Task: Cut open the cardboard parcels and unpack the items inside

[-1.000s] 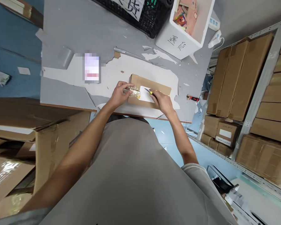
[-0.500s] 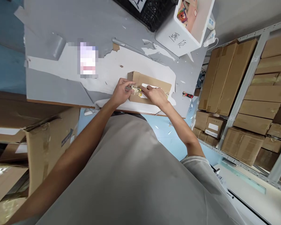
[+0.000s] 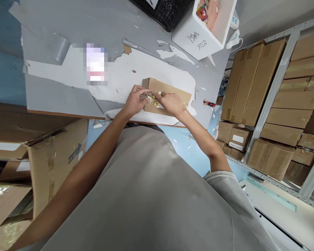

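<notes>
A small cardboard box (image 3: 181, 93) lies near the table's front edge, with a white label partly hidden under my right hand. Over its left part is a crinkled, shiny clear plastic packet (image 3: 152, 100) with yellow bits in it. My left hand (image 3: 135, 101) pinches the packet's left side between thumb and fingers. From the other side, my right hand (image 3: 172, 103) is closed, its fingertips against the packet's upper right edge; the exact grip is too small to make out. More shiny film shows at the box's right end.
On the table, a red and black cutter-like tool (image 3: 209, 103) lies right of the box. A white bin (image 3: 192, 40) and a black crate (image 3: 163, 15) stand at the back. Cartons fill the shelf (image 3: 267, 90) on the right. An open carton (image 3: 56, 160) is at the left.
My right hand's fingers have shifted slightly left and up, closer to my left hand. The left hand keeps its pinch on the packet. The view has shifted a little.
</notes>
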Available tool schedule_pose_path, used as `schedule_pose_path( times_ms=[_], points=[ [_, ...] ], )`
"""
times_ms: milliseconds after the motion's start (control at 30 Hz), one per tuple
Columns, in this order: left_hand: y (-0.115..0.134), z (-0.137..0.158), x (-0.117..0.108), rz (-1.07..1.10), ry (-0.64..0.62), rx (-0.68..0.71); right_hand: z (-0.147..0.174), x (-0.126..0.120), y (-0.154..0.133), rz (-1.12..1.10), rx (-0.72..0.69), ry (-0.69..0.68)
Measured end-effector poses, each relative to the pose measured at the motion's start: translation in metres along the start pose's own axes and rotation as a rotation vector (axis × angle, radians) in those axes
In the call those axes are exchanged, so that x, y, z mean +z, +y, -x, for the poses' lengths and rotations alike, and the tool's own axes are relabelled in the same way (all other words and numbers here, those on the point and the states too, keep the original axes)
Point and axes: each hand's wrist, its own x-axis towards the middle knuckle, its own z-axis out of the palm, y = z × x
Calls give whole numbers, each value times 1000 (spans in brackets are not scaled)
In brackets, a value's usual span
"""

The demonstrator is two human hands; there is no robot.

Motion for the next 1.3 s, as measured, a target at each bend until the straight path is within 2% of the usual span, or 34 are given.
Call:
schedule_pose_path(
  times_ms=[200, 333, 500, 600, 800, 867, 967, 1033, 1100, 1200, 1300],
  points=[
    [0, -2, 0, -6, 30, -6, -4, -6, 4, 15, -12, 19],
    [0, -2, -3, -2, 77, -20, 15, 2, 26, 38, 59, -21],
    [4, -2, -7, -35, 100, -68, 64, 38, 86, 32, 226, -92],
    [9, -3, -5, -86, 104, -83, 87, 64, 117, 20, 280, -85],
    [13, -4, -1, -173, 147, -80, 86, 98, 148, -134, 257, 66],
    [15, -3, -4, -201, 158, -89, 86, 115, 159, -258, 226, 145],
    [18, 3, -12, -230, 200, -124, 88, 158, 165, -602, 229, 380],
    [22, 6, -18, -252, 218, -156, 83, 192, 155, -944, 343, 556],
    [26, 8, -21, -281, 208, -183, 69, 222, 137, -1294, 520, 652],
    [32, 8, -21, -327, 209, -200, 40, 250, 106, -1653, 712, 602],
    [33, 9, -22, -374, 262, -209, 15, 259, 83, -1878, 770, 471]
  ],
)
